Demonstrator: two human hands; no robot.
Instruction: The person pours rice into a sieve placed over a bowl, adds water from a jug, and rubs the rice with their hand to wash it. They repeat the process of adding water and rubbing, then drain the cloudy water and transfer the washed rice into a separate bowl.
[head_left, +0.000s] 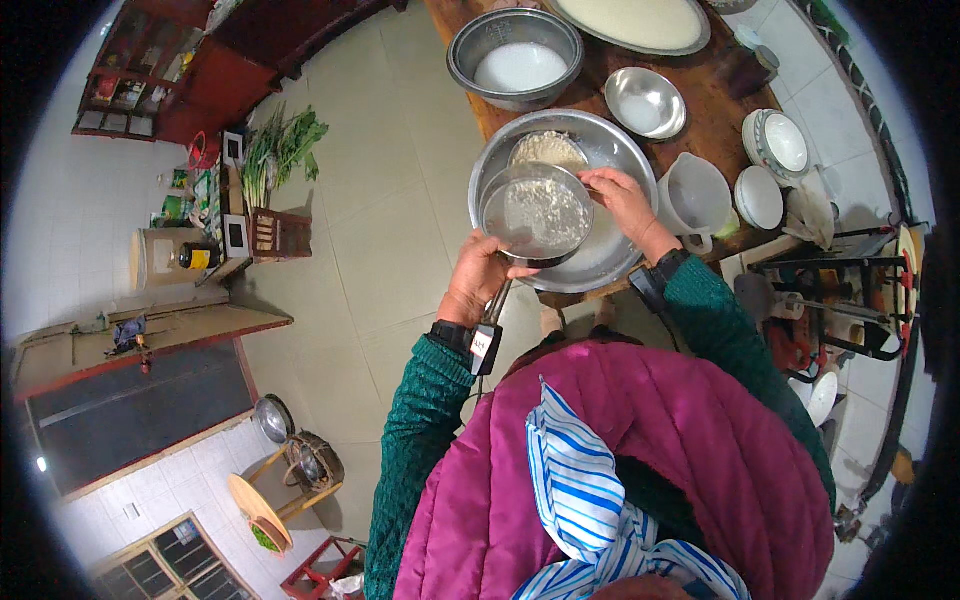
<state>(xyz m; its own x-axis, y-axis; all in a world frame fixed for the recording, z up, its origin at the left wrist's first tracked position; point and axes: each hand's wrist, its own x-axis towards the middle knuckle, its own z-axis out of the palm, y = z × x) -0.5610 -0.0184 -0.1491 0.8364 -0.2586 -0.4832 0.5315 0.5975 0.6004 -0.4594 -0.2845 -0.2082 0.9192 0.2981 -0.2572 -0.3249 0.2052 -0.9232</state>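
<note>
A round fine-mesh sieve (538, 211) with pale crumbly residue on its mesh is held over a wide stainless steel basin (642, 154). My left hand (480, 271) grips the sieve by its near left rim, next to where the metal handle (498, 301) comes off. At the sieve's right rim, the fingers of my right hand (621, 201) are pinched together on its edge. Inside the basin, beyond the sieve, sits a smaller bowl of pale, crumbly material (551, 148). Whitish liquid or powder shows on the basin floor, partly hidden by the sieve.
The wooden table (592, 79) also bears a grey pot with white contents (521, 67), a small steel bowl (664, 101), a white plastic jug (694, 196), stacked bowls (787, 142) and a large pan of pale liquid (637, 22). A black metal rack (832, 262) stands at right.
</note>
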